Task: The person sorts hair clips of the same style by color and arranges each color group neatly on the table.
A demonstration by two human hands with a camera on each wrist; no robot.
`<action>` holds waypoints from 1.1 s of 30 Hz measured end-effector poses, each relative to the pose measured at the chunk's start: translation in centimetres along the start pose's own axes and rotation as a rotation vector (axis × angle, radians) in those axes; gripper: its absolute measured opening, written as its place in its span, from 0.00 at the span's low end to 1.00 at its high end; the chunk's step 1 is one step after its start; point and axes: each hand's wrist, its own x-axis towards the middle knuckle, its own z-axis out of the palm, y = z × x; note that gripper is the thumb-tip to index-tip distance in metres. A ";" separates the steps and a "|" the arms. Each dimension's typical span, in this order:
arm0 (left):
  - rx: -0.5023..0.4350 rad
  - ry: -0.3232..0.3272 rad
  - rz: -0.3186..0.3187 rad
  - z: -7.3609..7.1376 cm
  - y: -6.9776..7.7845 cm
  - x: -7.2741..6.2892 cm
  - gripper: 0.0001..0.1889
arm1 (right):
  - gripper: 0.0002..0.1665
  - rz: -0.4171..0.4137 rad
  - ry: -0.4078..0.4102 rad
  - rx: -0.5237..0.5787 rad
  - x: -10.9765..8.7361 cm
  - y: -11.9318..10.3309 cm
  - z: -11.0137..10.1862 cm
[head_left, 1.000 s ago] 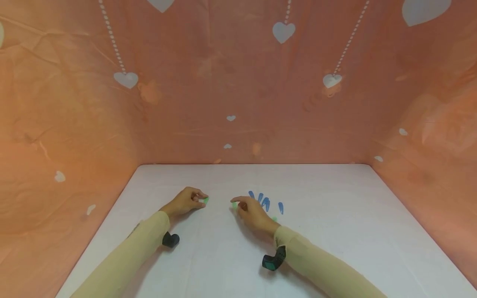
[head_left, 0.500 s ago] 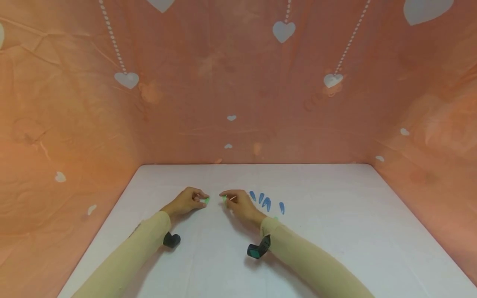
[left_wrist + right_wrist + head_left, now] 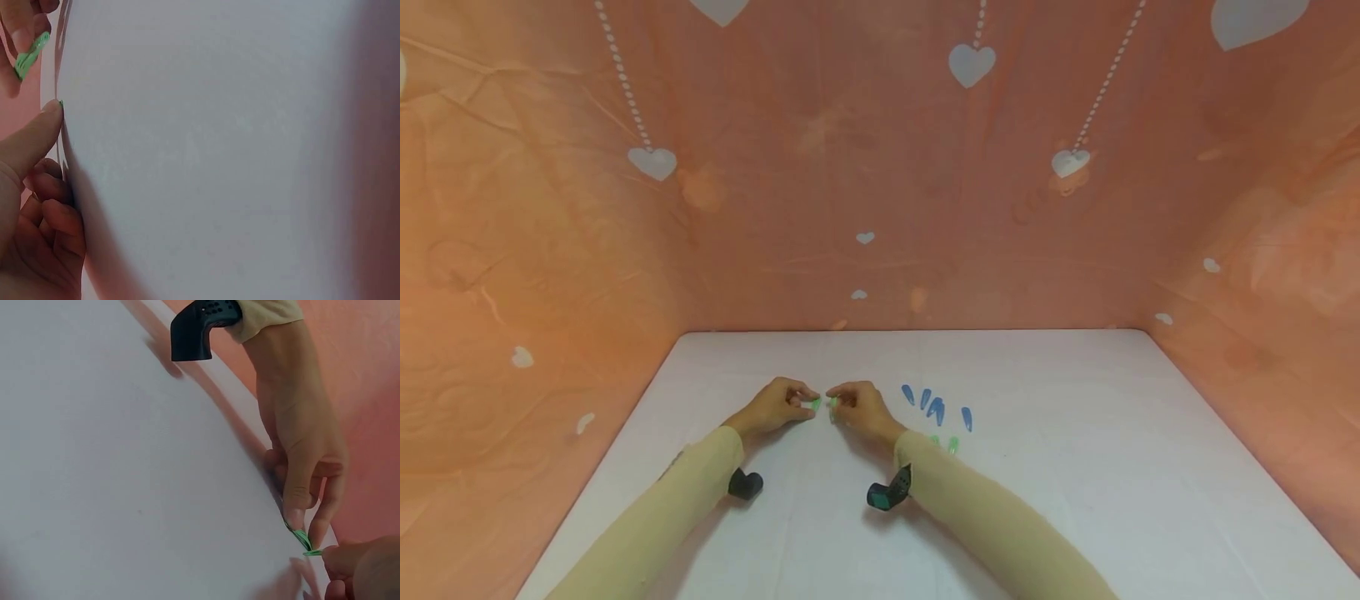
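Over the left half of the white table, my left hand (image 3: 772, 405) pinches green snap hair clips (image 3: 299, 536) between thumb and fingers; how many is hidden. Just to its right, my right hand (image 3: 863, 410) pinches another green snap hair clip (image 3: 31, 56) by thumb and fingertip. In the right wrist view, the right hand's clip (image 3: 312, 552) lies close against the left hand's clips; I cannot tell whether they touch. Several blue snap hair clips (image 3: 936, 407) lie right of the right hand. Two more green clips (image 3: 953, 445) lie beside the right sleeve, one partly hidden.
The white table (image 3: 1075, 483) is enclosed by orange cloth walls (image 3: 910, 183) printed with hearts. Each wrist wears a black camera; the right one (image 3: 887, 492) hangs just above the tabletop, and the left one (image 3: 746, 483) hangs below its sleeve.
My right hand has moved left with its green clip, up close to the left hand. The green clips by the right sleeve have come into view. The left hand has stayed in place.
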 end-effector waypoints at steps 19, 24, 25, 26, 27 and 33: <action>-0.047 -0.016 -0.050 -0.1 0.3 -0.2 0.18 | 0.16 0.045 0.030 -0.238 0.7 -0.5 1.2; -0.047 -0.021 -0.032 -0.2 0.2 -0.1 0.18 | 0.15 0.067 0.034 -0.238 0.7 -0.6 1.2; -0.048 -0.020 -0.036 -0.2 0.1 0.0 0.18 | 0.14 0.064 0.034 -0.238 0.7 -0.6 1.3; -0.049 -0.022 -0.034 -0.2 0.1 -0.1 0.18 | 0.14 0.061 0.035 -0.241 0.7 -0.6 1.3; -0.051 -0.022 -0.036 -0.2 0.1 -0.1 0.18 | 0.13 0.056 0.037 -0.246 0.7 -0.5 1.3; -0.062 -0.024 -0.058 -0.2 0.4 -0.3 0.18 | 0.13 0.032 0.047 -0.299 0.6 -0.3 1.6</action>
